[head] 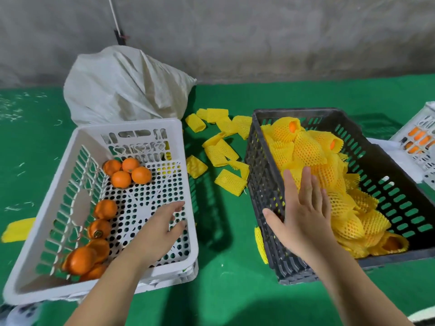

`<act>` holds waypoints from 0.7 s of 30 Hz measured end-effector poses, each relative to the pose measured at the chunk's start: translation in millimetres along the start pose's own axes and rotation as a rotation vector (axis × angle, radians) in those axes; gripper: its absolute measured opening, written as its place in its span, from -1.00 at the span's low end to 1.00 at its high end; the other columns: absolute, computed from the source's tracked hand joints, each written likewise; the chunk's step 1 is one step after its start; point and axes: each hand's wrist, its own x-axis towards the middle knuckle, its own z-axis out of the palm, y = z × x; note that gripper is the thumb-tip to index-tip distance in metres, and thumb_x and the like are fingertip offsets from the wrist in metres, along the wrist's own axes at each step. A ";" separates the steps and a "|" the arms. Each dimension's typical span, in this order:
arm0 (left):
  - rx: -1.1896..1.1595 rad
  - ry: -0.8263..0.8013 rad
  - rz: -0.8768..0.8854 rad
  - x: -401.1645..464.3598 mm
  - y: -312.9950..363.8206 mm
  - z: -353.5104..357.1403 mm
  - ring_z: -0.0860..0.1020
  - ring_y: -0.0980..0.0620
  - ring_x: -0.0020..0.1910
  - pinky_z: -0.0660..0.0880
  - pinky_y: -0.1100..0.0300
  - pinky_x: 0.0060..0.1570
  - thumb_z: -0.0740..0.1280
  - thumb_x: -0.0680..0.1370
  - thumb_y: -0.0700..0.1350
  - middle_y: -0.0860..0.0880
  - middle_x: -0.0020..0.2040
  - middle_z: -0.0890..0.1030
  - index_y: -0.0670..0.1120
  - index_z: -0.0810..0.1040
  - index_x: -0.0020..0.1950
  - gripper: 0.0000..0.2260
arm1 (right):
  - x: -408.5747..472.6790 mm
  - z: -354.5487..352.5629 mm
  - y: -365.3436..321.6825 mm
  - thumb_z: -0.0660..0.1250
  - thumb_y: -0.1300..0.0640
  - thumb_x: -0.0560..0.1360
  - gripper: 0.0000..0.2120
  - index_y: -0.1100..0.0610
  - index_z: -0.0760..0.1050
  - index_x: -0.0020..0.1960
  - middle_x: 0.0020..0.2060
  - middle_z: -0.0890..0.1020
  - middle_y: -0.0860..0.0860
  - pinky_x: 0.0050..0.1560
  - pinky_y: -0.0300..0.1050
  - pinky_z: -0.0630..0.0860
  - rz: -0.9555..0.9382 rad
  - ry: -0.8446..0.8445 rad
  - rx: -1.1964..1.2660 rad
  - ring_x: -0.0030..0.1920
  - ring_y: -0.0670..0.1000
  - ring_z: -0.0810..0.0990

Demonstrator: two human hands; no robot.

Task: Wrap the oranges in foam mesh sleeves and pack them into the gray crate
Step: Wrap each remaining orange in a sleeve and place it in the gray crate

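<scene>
A white crate (pixel 73 147) on the left holds several bare oranges (pixel 128 171) at its far end and along its left wall. My left hand (pixel 162 225) hovers inside it over the perforated floor, fingers relaxed, holding nothing. The gray crate (pixel 263 180) on the right is filled with oranges wrapped in yellow foam mesh sleeves (pixel 306 147). My right hand (pixel 303 208) is spread flat over the gray crate's left wall, fingers straight above the wrapped oranges. Several loose empty sleeves (pixel 221 147) lie on the green surface between the two crates.
A large white sack (pixel 122 85) stands behind the white crate against the concrete wall. Another white crate with oranges (pixel 421 137) sits at the far right edge. A flat yellow sleeve (pixel 17 229) lies left of the white crate. Everything rests on a green mat (pixel 226 290).
</scene>
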 end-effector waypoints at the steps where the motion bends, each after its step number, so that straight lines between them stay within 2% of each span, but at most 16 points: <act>1: 0.027 0.013 -0.002 0.4 -1.8 -5.1 0.46 0.10 0.39 0.40 0.14 0.40 0.28 0.72 0.02 0.09 0.53 0.40 0.09 0.29 0.63 -0.53 | 1.3 4.3 -13.6 0.15 -0.40 0.54 -0.05 -0.04 -0.30 0.65 0.62 -0.33 0.16 0.58 0.17 -0.18 -0.095 0.018 -0.060 0.64 0.20 -0.26; 3: 0.117 -0.001 0.005 4.0 -7.0 -16.9 0.38 0.01 0.52 0.31 0.03 0.53 0.27 0.72 0.05 0.04 0.60 0.35 0.08 0.25 0.67 -0.49 | 9.5 13.8 -37.9 0.15 -0.41 0.54 -0.04 -0.05 -0.35 0.64 0.58 -0.44 0.17 0.57 0.16 -0.21 -0.243 -0.059 -0.180 0.62 0.20 -0.33; 5: 0.244 -0.054 0.008 12.7 -14.3 -27.6 0.26 -0.09 0.62 0.19 -0.04 0.61 0.27 0.71 0.06 -0.03 0.66 0.26 0.05 0.18 0.70 -0.43 | 25.9 21.6 -57.8 0.10 -0.42 0.55 -0.07 -0.07 -0.37 0.64 0.55 -0.49 0.17 0.57 0.17 -0.26 -0.305 -0.215 -0.204 0.60 0.18 -0.40; 8: 0.436 -0.068 -0.088 33.9 -30.2 -43.6 0.07 -0.20 0.68 0.00 -0.13 0.65 0.28 0.70 0.10 -0.12 0.72 0.08 0.08 0.06 0.73 -0.35 | 58.1 32.2 -83.8 0.10 -0.39 0.57 -0.11 -0.09 -0.32 0.65 0.56 -0.48 0.12 0.58 0.14 -0.26 -0.395 -0.436 -0.216 0.60 0.13 -0.40; 10: 0.515 -0.042 -0.187 50.9 -40.9 -51.7 0.01 -0.28 0.68 -0.04 -0.19 0.65 0.28 0.70 0.11 -0.15 0.72 -0.01 0.10 0.02 0.73 -0.33 | 83.9 42.1 -97.4 0.15 -0.32 0.59 -0.15 -0.09 -0.24 0.66 0.59 -0.43 0.12 0.60 0.13 -0.19 -0.424 -0.529 -0.264 0.62 0.14 -0.35; 15: 0.548 -0.027 -0.327 98.4 -54.7 -48.0 0.00 -0.31 0.68 -0.01 -0.19 0.65 0.29 0.67 -0.01 -0.17 0.73 -0.07 0.05 0.01 0.73 -0.31 | 142.0 79.9 -102.6 0.19 -0.20 0.63 -0.28 -0.16 -0.09 0.67 0.61 -0.37 0.15 0.59 0.20 -0.03 -0.280 -0.775 -0.323 0.63 0.23 -0.22; 19: 0.640 0.019 -0.353 145.7 -65.5 -48.1 -0.08 -0.35 0.67 -0.06 -0.24 0.63 0.28 0.64 -0.06 -0.08 0.73 -0.18 0.11 0.05 0.71 -0.31 | 170.0 110.8 -85.4 0.21 -0.07 0.65 -0.39 -0.27 0.05 0.63 0.60 -0.38 0.12 0.57 0.14 0.09 -0.120 -0.813 -0.389 0.62 0.26 -0.11; 21: 0.636 0.041 -0.393 163.9 -79.7 -48.7 -0.16 -0.31 0.68 -0.11 -0.22 0.62 0.26 0.64 -0.06 -0.02 0.72 -0.25 0.14 -0.03 0.72 -0.28 | 175.0 124.8 -83.0 0.22 -0.04 0.65 -0.40 -0.32 0.09 0.61 0.60 -0.39 0.10 0.56 0.10 0.11 -0.063 -0.818 -0.381 0.60 0.26 -0.07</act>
